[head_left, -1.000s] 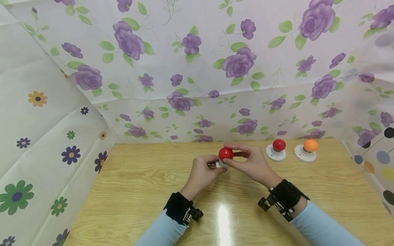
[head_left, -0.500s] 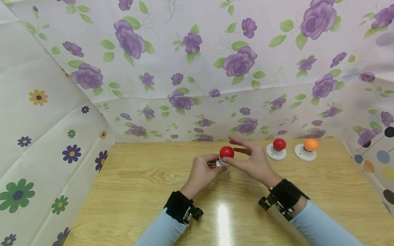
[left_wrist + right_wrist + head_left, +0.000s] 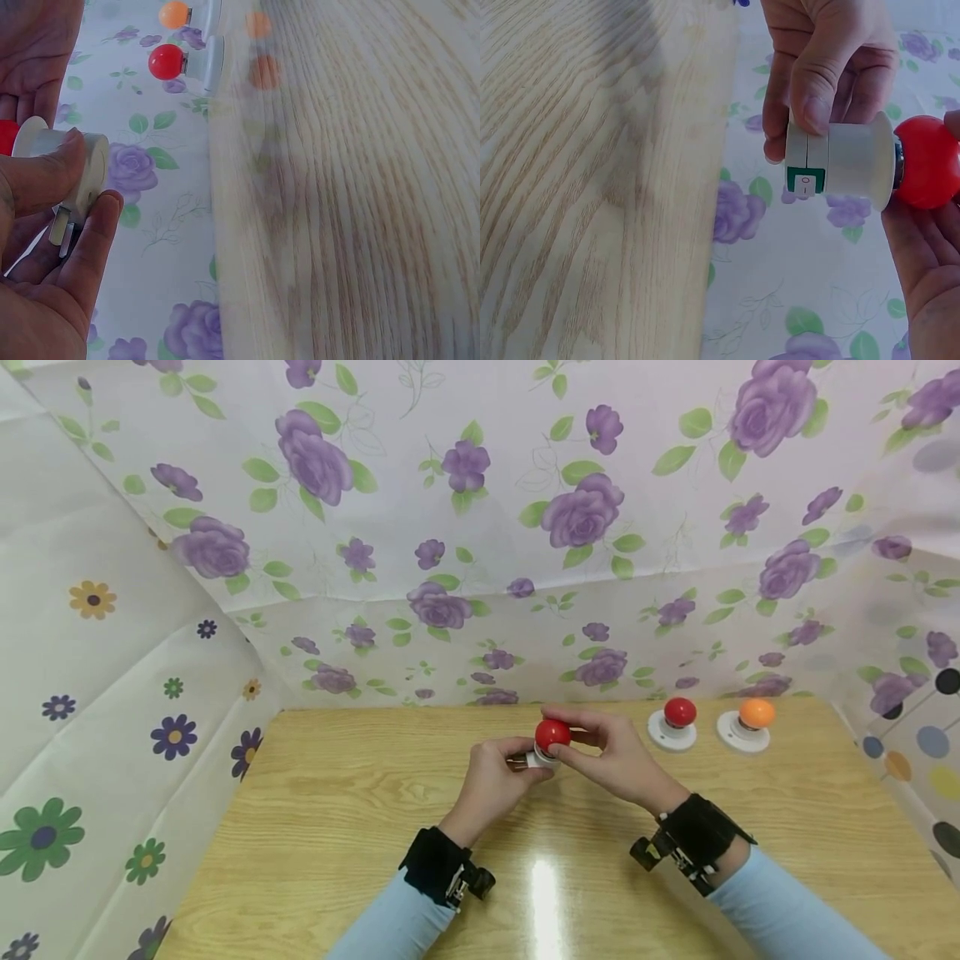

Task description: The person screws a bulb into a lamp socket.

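Observation:
My left hand grips a white plug-in lamp socket above the middle of the table. Two flat metal prongs stick out of the socket near the left fingers, and a small switch with a green surround shows on its side. A round red light bulb sits in the socket's mouth, a sliver of its metal base visible in the right wrist view. With thumb and fingers on opposite sides, my right hand holds the bulb.
At the table's back right stand two white round lamp bases: one with a red bulb, the other with an orange bulb. Flower-printed cloth hangs behind the wooden table, and more cloth closes off both sides.
Half a second ago the right fingers were lifted off the bulb's far side; now they are back around it. The left hand and socket have stayed nearly still.

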Demonstrator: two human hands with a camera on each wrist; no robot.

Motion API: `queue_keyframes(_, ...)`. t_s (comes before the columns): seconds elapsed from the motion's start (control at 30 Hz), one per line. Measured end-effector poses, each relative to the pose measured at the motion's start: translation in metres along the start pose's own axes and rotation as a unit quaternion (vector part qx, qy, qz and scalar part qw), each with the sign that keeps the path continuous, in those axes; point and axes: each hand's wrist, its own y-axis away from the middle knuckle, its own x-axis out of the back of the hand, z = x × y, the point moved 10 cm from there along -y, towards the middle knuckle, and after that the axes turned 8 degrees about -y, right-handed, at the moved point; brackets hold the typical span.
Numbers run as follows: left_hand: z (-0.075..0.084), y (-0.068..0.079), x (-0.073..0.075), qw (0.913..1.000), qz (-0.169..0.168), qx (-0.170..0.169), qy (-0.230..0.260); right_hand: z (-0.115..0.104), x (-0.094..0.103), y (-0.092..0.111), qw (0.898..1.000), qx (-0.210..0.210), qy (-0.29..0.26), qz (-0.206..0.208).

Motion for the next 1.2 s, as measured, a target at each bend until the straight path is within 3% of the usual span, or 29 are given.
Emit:
queue_keyframes(0.47,0.001,0.001,-0.002,1.0000,0.000,-0.001,0.004,0.008,0.013,0.004,0.998,-0.014,-0.001,0.069)
queue_keyframes(0.7,0.002,-0.001,-0.003,0.9999,0.004,-0.011,0.007,0.006,0.017,0.006,0.995,0.001,0.017,0.097)
queue_keyframes(0.87,0.001,0.000,-0.002,1.0000,0.005,-0.007,0.004,0.004,0.016,0.005,0.997,-0.004,0.010,0.078)
queue_keyframes(1.2,0.002,0.000,0.000,0.9999,0.008,-0.005,0.008,-0.005,0.001,0.002,1.000,0.015,-0.003,-0.014)
